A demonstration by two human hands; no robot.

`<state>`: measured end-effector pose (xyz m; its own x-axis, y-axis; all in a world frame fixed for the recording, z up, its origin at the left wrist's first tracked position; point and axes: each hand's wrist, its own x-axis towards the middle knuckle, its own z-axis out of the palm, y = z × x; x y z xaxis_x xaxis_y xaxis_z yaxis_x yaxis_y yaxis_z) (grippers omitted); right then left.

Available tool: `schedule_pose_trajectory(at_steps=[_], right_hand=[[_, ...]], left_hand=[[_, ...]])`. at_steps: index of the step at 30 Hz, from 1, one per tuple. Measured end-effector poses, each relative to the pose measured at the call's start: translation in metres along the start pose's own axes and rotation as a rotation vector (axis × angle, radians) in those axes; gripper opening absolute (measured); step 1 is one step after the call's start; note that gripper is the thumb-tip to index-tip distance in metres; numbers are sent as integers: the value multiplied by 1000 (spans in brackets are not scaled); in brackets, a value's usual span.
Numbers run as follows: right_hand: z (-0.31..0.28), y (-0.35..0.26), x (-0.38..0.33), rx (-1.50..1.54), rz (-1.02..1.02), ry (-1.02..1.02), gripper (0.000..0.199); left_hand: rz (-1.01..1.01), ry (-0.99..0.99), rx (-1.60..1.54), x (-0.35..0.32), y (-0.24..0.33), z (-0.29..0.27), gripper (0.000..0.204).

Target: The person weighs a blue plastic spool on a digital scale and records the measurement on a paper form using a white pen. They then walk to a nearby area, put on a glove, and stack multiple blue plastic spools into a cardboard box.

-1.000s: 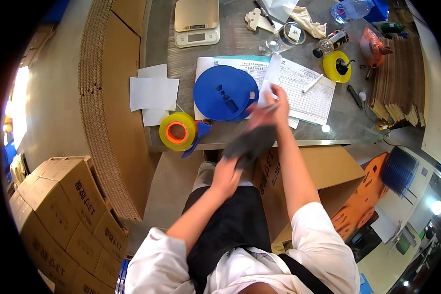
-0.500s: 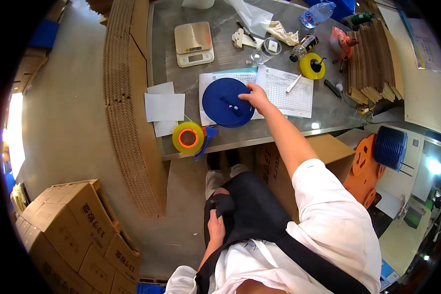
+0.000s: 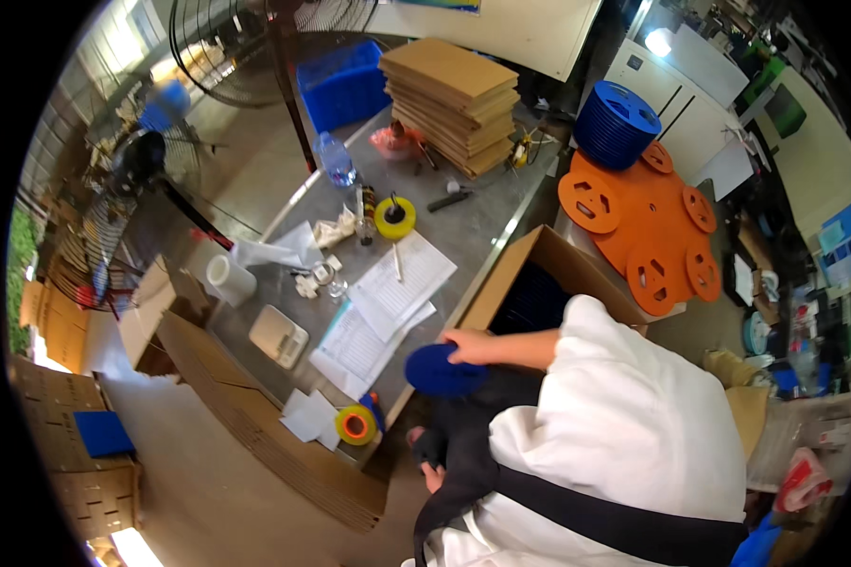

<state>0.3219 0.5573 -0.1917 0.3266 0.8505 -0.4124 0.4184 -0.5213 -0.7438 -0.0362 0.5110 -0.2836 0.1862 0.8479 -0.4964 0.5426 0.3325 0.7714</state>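
Note:
My right hand grips a flat, round dark-blue disc by its far-right edge. The disc hangs just off the table's front edge, close to an open cardboard box. Dark-blue discs show inside that box. My left hand is low by my black apron, with something black over or in it; its fingers are mostly hidden. On the table lie printed sheets with a white pen on top. A yellow tape roll with an orange core sits at the near corner.
A kitchen scale, a yellow roll, a water bottle and stacked cardboard stand on the table. To the right are orange plates and stacked blue reels. Upright cardboard sheets line the table's left end.
My right hand has lifted the blue disc off the papers and brought it past the table's front edge toward the box. My view has turned to the right.

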Motion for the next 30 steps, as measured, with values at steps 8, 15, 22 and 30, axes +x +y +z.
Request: schedule_pose_trajectory(at_steps=[8, 15, 22, 30], right_hand=[[40, -71, -129, -47, -263, -63, 31], [175, -261, -199, 96, -731, -740, 27], [384, -343, -291, 505, -145, -992, 32], [469, -361, -257, 584, 444, -802, 40]], left_hand=[[10, 35, 48, -63, -29, -50, 29], [-148, 353, -20, -196, -163, -158, 29], [-488, 716, -35, -379, -313, -228, 29], [-658, 772, -88, -398, -407, -290, 29]])
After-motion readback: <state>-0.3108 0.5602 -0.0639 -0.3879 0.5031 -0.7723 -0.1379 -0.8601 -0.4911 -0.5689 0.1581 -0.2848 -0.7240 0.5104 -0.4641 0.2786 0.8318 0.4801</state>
